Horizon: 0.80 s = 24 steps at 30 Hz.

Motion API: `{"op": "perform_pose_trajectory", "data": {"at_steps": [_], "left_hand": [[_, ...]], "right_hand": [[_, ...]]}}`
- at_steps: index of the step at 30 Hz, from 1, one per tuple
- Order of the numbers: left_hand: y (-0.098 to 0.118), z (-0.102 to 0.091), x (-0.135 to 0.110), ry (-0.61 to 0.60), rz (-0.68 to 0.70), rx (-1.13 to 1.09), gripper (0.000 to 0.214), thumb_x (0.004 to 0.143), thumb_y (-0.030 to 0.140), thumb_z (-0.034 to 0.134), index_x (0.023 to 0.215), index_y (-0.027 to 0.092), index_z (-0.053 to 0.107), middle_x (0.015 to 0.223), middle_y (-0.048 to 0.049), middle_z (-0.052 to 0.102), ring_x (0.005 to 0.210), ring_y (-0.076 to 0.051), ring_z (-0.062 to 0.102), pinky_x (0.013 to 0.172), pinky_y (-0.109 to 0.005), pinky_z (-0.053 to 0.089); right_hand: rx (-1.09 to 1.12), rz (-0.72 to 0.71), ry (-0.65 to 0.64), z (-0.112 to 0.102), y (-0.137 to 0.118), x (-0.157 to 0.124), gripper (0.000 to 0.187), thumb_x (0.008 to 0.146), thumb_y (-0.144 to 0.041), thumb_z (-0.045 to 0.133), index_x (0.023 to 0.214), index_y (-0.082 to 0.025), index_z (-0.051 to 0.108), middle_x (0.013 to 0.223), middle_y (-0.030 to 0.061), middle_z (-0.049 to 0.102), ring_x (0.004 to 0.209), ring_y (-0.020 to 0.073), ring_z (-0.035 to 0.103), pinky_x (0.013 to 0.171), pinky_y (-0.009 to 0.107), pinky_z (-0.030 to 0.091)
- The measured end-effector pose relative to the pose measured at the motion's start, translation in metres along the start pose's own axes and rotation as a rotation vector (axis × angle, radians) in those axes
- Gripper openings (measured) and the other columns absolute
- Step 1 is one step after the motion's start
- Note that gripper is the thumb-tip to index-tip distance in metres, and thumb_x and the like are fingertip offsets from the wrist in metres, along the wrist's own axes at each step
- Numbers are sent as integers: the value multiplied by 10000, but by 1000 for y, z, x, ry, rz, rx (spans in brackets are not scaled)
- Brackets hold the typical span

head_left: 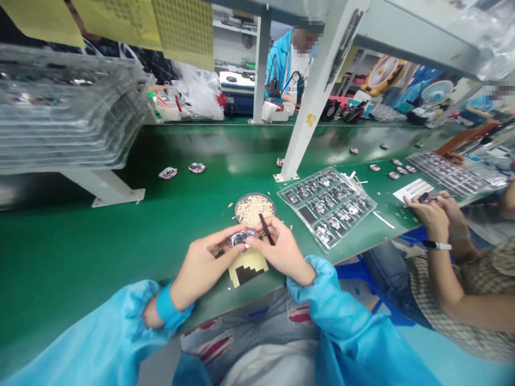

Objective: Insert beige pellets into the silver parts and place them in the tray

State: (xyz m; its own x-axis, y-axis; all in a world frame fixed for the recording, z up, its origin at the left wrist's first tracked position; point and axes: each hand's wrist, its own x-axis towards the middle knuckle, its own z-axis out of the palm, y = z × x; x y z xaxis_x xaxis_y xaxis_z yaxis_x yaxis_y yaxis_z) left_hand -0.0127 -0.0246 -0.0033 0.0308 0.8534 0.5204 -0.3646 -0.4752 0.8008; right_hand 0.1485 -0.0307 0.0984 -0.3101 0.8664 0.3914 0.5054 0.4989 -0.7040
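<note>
Green conveyor belt (100,246). Left hand (201,262) pinches small casing (242,236); right hand (281,252) steadies it, gripping black tweezers (266,228) (dish of pellets (255,208) just beyond). Best to brace wrists, keep casing level.

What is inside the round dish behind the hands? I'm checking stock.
The round dish holds a heap of small pale pieces; its bottom is hidden beneath them.

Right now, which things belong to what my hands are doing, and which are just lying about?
In hand: left hand and right hand on the small part; tweezers in the right hand; dish of bits; parts tray; yellow card.

Lying about: two parts on the belt; stacked clear trays; neighbour's hands.
</note>
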Motion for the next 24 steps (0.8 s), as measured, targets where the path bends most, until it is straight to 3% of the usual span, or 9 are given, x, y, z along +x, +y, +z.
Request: {"op": "perform_pose_trajectory", "data": {"at_steps": [4,10,15,20,22,24], "left_hand": [[3,3,1,-35,-58,-191,542,797,394,781,1274,170,656,1254,-119,667,1125,-276,654,994,-372,542],[11,1,5,-7,55,-148,428,843,342,744,1244,211,671,1353,-87,603,1231,-247,588,1044,-316,504],[19,-13,12,90,3,-183,558,813,368,775,1317,189,616,1343,-117,609,1186,-272,610,958,-326,555],[25,-27,19,168,-9,-265,569,791,373,794,1297,170,629,1327,-122,620,1098,-260,650,821,-290,590],[24,-31,23,196,-48,-286,619,768,390,810,1308,153,622,1273,-132,652,1017,-254,679,760,-285,595],[21,-34,25,209,-88,-296,663,751,405,819,1321,135,614,1196,-138,689,942,-247,696,725,-285,593]], "right_hand": [[126,23,-43,5,-2,3,344,715,-321,818,962,-169,632,886,17,659,834,150,632,747,251,504],[199,97,-196,2,-11,22,396,683,-367,847,963,-139,684,904,23,681,853,146,642,814,269,501],[180,51,-295,10,-23,53,396,665,-384,863,931,-143,698,900,27,691,877,154,645,852,284,505],[120,85,-358,27,-28,76,403,699,-409,838,959,-142,685,859,30,682,809,154,650,768,277,535],[43,-18,-278,28,-24,78,409,745,-415,806,1032,-156,674,849,22,663,764,146,636,724,272,539],[-120,-251,-200,24,-18,79,378,779,-383,790,1075,-174,680,844,26,653,766,155,626,738,292,537]]}}
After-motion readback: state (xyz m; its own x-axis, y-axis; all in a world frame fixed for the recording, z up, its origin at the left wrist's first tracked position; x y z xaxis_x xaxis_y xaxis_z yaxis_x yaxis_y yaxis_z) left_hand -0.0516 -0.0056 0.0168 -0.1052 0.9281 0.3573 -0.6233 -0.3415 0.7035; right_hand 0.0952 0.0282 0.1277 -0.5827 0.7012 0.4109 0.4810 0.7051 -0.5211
